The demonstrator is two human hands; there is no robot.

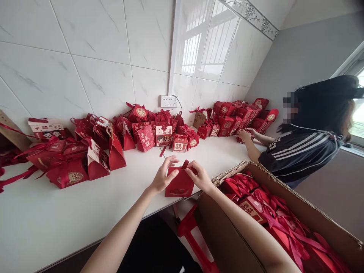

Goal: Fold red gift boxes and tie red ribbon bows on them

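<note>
A small red gift box (pixel 179 186) stands upright near the table's front edge, with gold print low on its front and a ribbon loop at the top. My left hand (pixel 164 176) is curled at its upper left corner, thumb against the front and fingers behind. At the upper right, my right hand (pixel 200 176) pinches the box's top edge beside the ribbon. Behind it sit a white-and-red box with cartoon figures (pixel 164 135) and a small box with a double-happiness label (pixel 180 144).
A cardboard carton (pixel 227 227) full of ribboned red boxes is at my right. More red boxes (pixel 68 168) line the table (pixel 34 223) along the wall. A co-worker (pixel 304 151) handles boxes at the far right. A red stool (pixel 189 223) is below the table, and a power strip (pixel 168 101) is on the wall.
</note>
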